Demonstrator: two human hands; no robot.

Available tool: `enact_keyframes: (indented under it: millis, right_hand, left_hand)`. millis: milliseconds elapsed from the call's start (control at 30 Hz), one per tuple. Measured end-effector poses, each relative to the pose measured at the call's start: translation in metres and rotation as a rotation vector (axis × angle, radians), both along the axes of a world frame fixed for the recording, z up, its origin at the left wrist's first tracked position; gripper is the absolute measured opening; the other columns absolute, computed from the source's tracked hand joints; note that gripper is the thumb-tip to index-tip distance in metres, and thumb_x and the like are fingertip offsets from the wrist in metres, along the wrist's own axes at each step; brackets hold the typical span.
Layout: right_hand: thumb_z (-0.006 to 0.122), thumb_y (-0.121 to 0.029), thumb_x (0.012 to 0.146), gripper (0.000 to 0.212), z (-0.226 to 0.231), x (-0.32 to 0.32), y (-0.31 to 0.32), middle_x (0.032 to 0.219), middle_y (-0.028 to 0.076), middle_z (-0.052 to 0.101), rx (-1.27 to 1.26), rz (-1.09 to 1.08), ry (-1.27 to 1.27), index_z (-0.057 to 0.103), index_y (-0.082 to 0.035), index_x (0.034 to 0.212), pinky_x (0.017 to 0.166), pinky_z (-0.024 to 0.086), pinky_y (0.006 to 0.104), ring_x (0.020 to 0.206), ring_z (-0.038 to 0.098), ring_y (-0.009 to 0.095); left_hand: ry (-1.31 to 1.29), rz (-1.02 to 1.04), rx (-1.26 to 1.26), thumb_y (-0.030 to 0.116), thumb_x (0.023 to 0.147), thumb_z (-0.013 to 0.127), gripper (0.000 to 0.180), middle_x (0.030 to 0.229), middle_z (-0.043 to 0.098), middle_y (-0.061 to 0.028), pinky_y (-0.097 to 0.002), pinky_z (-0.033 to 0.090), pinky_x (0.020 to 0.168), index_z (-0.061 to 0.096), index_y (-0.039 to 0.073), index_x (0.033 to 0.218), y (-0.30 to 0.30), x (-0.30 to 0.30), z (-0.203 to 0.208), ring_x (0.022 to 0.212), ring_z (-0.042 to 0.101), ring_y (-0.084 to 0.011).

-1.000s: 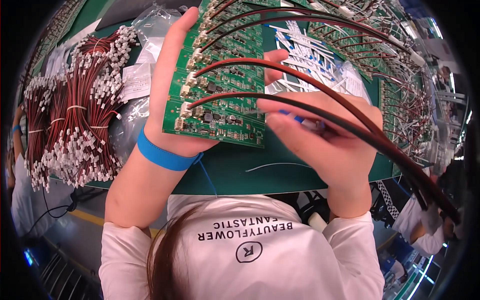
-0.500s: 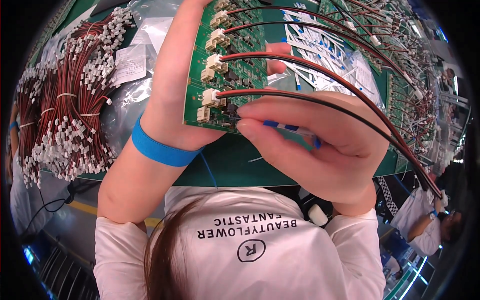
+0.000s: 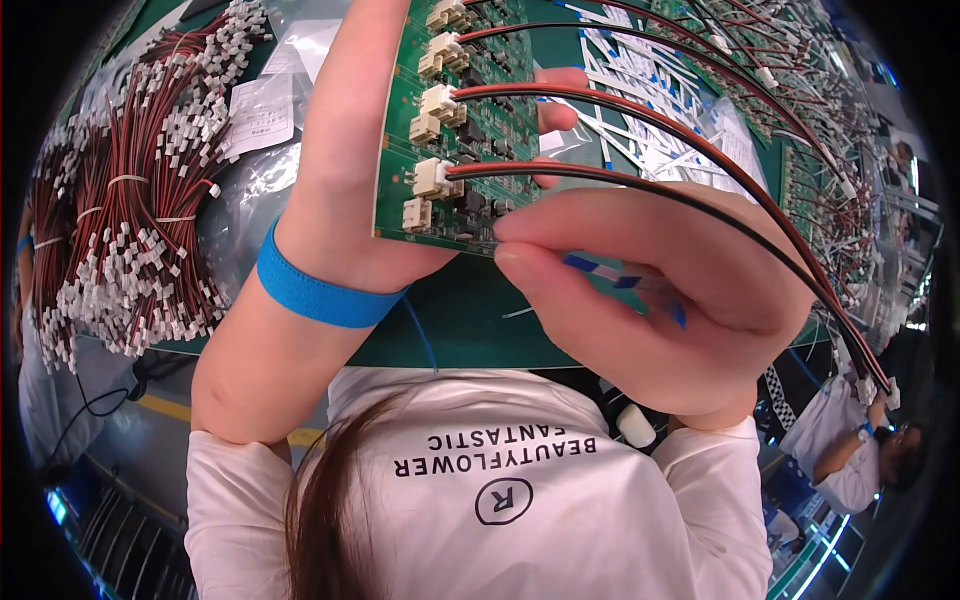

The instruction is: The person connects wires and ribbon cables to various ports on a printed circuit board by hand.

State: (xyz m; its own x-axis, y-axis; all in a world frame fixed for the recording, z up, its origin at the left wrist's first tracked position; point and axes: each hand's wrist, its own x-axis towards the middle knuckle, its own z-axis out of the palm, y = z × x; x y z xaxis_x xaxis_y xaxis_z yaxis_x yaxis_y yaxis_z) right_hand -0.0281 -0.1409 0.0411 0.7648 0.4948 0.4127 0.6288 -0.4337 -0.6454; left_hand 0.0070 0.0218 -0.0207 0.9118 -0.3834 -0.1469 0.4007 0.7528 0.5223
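My left hand [image 3: 365,250] grips a green circuit board [image 3: 500,135] from behind, its fingertips showing past the board's right side. The board is tilted up, with a column of cream connectors [image 3: 434,178] along its left part. Several red-and-black wire pairs [image 3: 640,110] are plugged into these and arch over to the right. My right hand [image 3: 715,285] is closed, thumb and index finger pinched at the board's lower right corner; what lies between the tips is hidden. Flat white ribbon cables with blue ends [image 3: 600,268] are tucked inside its curled fingers.
Bundled red-and-black wires with white plugs [image 3: 130,190] lie at the left beside clear plastic bags [image 3: 265,185]. Loose ribbon cables [image 3: 650,110] are heaped beyond the board. More wired boards [image 3: 800,180] fill the right side. A blue strap [image 3: 325,295] circles my left wrist. Another person [image 3: 840,430] is at far right.
The board has shifted slightly up. My right hand has moved a little right and down, its pinched fingertips away from beside the lowest connectors to the board's corner.
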Motion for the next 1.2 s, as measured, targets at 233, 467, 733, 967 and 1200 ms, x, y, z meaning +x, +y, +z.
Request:
enact_keyframes:
  millis: [233,467,733,967,1200]
  right_hand:
    - [0.074,0.006,0.055,0.019,-0.008,-0.001,0.005,0.074,0.009,0.067,0.059,-0.036,-0.012,0.069,0.001,0.073,0.06,0.052,0.0232,0.067,0.065,0.018]
    - [0.075,0.004,0.055,0.021,-0.005,-0.005,0.006,0.072,0.006,0.066,-0.098,-0.076,-0.092,0.07,-0.004,0.074,0.049,0.045,0.0216,0.056,0.058,0.015]
    - [0.078,-0.001,0.059,0.019,-0.02,-0.001,0.011,0.068,0.008,0.063,0.104,-0.018,-0.157,0.07,-0.004,0.075,0.048,0.042,0.0241,0.051,0.054,0.017]
    - [0.076,0.0,0.063,0.016,-0.028,0.001,0.01,0.067,0.01,0.06,0.07,0.06,-0.072,0.068,-0.002,0.077,0.048,0.042,0.0261,0.051,0.052,0.02]
    - [0.074,0.002,0.063,0.018,-0.032,0.003,0.013,0.064,0.009,0.058,0.085,0.099,-0.128,0.067,-0.002,0.079,0.047,0.04,0.0274,0.05,0.05,0.021]
  left_hand:
    - [0.033,0.026,0.02,0.046,0.093,0.039,0.047,0.096,0.062,-0.0195,-0.0345,0.055,0.063,0.052,0.005,0.111,0.001,-0.001,0.0,0.079,0.063,-0.0238]
    - [0.06,0.046,0.037,0.046,0.093,0.039,0.047,0.094,0.062,-0.0188,-0.034,0.055,0.061,0.052,0.005,0.111,-0.002,0.0,0.0,0.076,0.063,-0.0233]
    - [0.093,0.074,0.059,0.046,0.092,0.04,0.046,0.092,0.062,-0.0181,-0.0334,0.054,0.058,0.053,0.005,0.11,0.007,-0.004,0.002,0.073,0.062,-0.0229]
    - [0.114,0.101,0.072,0.046,0.092,0.04,0.046,0.09,0.062,-0.0174,-0.0329,0.054,0.056,0.054,0.006,0.109,0.003,0.0,0.005,0.071,0.062,-0.0224]
    - [0.133,0.129,0.081,0.046,0.092,0.041,0.045,0.088,0.062,-0.0168,-0.0323,0.054,0.054,0.054,0.006,0.109,0.002,0.0,0.009,0.068,0.062,-0.022]
